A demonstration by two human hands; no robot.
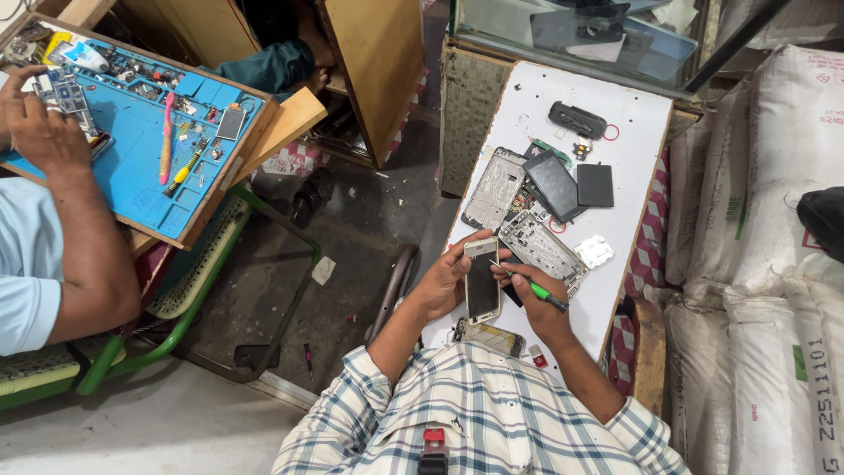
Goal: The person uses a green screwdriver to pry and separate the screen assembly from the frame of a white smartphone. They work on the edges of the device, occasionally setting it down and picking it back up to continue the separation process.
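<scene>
My left hand (442, 280) grips a slim white phone (482, 286) by its left edge and holds it upright over the near end of a white table (629, 132). My right hand (541, 310) holds a green-handled screwdriver (538, 291), whose thin tip points left and touches the phone's right edge. Just past the phone lies an open phone frame (547, 249) with its insides showing. Another phone (489, 336) lies flat on the table below my hands.
Farther up the table lie a silver back cover (495, 187), a dark phone (556, 184), a black battery (595, 185) and a black part (577, 119). At left, another person's hand (40, 132) rests on a blue work mat (132, 167) with tools. White sacks (774, 255) stand on the right.
</scene>
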